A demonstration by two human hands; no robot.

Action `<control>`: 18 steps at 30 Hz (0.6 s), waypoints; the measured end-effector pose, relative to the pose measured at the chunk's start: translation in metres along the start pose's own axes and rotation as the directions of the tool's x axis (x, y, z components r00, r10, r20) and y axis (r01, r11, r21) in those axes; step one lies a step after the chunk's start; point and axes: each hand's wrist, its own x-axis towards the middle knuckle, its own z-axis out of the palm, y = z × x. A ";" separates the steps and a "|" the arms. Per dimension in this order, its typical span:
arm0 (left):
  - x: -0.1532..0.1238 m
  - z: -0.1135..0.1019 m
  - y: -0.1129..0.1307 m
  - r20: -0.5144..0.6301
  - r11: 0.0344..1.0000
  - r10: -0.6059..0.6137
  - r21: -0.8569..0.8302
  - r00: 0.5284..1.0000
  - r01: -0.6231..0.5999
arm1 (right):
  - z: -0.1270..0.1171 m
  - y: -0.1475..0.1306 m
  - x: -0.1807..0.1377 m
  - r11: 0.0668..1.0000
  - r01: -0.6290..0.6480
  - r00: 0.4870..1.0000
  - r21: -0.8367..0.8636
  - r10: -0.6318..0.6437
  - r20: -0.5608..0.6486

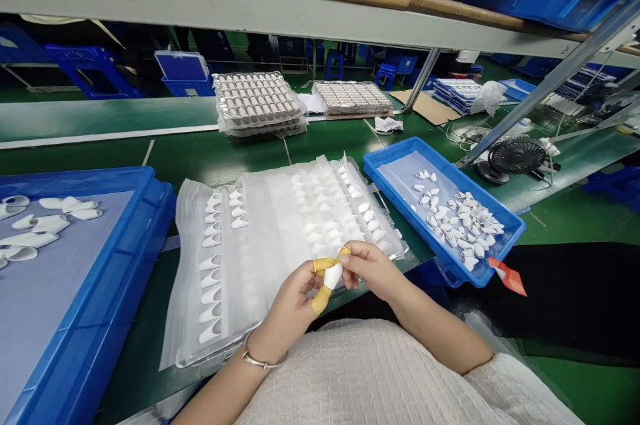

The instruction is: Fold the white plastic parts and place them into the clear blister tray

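Observation:
Between both hands, in front of my body, is a small white curved shell piece (333, 276). My left hand (306, 288), with yellow finger cots on thumb and index finger, pinches it from the left. My right hand (367, 268), with a yellow cot on a fingertip, has its fingers closed at the piece's upper end. Beneath and beyond the hands lies a clear tray covered partly by translucent sheets (267, 212). White shell pieces (211, 278) sit in a column along its left side, and more white pieces (369, 217) show on its right.
A blue bin (517, 222) at right holds many small white pieces. The left blue bin (163, 195) has larger white tubular pieces. Filled trays (257, 98) are stacked behind. A small black fan (517, 155) stands at far right, near a slanted metal post (540, 88). A shelf (250, 5) crosses overhead.

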 end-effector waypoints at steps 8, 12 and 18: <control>-0.033 -0.035 -0.015 -0.354 0.995 0.086 -0.025 0.931 -0.102 | 0.027 -0.024 0.026 0.931 0.069 0.961 -0.359 0.036 0.276; -0.052 -0.058 -0.019 -0.625 0.987 0.034 -0.101 0.780 -0.124 | 0.065 -0.027 0.093 0.841 0.234 0.963 -0.488 -0.132 0.235; -0.071 -0.072 -0.012 -0.721 0.990 0.010 -0.090 0.693 -0.108 | 0.118 0.006 0.178 0.190 0.310 0.924 -0.931 -0.291 0.248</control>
